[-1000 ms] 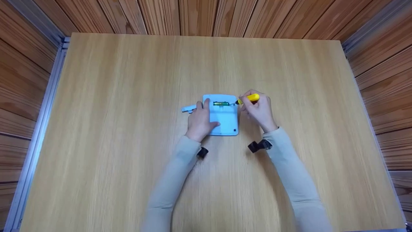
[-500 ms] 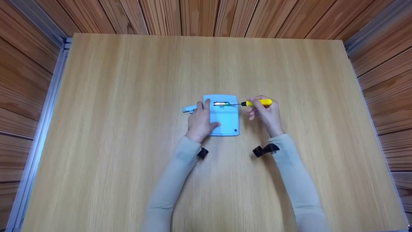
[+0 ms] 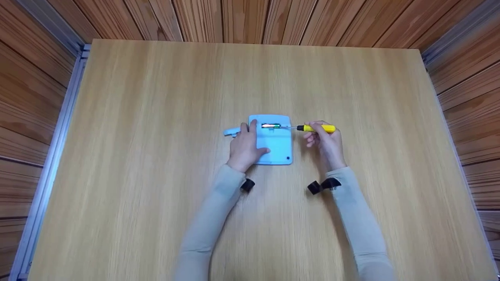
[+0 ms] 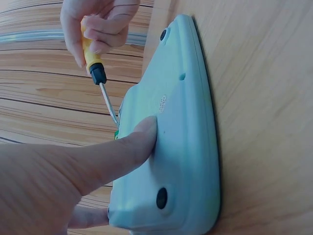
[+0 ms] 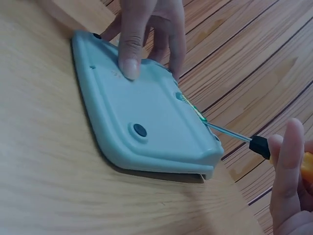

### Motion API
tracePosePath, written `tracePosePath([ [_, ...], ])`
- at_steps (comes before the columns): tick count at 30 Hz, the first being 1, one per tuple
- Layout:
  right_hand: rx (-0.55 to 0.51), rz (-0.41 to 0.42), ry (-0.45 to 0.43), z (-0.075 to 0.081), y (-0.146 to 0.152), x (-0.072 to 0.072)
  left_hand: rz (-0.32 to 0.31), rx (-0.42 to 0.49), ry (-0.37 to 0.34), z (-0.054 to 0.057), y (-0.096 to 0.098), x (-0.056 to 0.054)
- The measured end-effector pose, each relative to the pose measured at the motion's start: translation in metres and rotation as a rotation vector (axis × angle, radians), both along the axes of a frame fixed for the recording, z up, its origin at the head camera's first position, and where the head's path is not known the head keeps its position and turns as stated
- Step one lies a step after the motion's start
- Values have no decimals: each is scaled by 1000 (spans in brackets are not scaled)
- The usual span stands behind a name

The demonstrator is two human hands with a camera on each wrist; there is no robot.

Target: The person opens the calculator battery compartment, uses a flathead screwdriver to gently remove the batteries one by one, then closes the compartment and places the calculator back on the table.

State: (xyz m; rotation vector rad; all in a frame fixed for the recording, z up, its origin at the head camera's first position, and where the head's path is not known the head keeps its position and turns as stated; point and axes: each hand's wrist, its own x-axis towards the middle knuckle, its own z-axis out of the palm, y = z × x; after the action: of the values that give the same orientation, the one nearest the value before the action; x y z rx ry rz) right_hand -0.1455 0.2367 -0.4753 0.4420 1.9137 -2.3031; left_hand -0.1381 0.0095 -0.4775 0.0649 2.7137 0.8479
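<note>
A light blue plastic device [image 3: 275, 146] lies on the table with its rubber-footed back up. In its uncovered battery slot sits a green battery [image 3: 270, 126]. My left hand [image 3: 244, 146] presses on the device's left side, thumb straight across the back; the left wrist view shows this thumb [image 4: 139, 139] close up. Between thumb and fingers, my right hand [image 3: 328, 142] holds a screwdriver [image 3: 322, 128] by its yellow handle. The metal shaft [image 5: 230, 131] reaches the battery's right end, its tip hidden at the slot.
A small light blue battery cover [image 3: 232, 132] lies left of the device, beside the left fingers. The wooden table [image 3: 156, 175] extends around everything, with wood-panelled walls [image 3: 242, 21] behind and at the sides. Black wrist cameras [image 3: 313, 187] sit near both sleeves.
My right hand has drawn back to the right and slightly nearer the body. The screwdriver now lies almost level, more of its shaft showing. My left hand has stayed on the device.
</note>
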Motion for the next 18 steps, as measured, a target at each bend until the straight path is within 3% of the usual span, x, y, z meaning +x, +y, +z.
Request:
tracePosePath([
  [3,111,7,48,4,-5,1,0,5,-9,0,1,-1],
  [11,603,127,343,30,-24,-1,5,4,-25,2,0,-1],
  [14,682,153,383,34,-28,-3,2,3,-26,2,0,-1],
  [18,722,163,349,37,-31,-4,-8,3,-19,2,1,-1],
])
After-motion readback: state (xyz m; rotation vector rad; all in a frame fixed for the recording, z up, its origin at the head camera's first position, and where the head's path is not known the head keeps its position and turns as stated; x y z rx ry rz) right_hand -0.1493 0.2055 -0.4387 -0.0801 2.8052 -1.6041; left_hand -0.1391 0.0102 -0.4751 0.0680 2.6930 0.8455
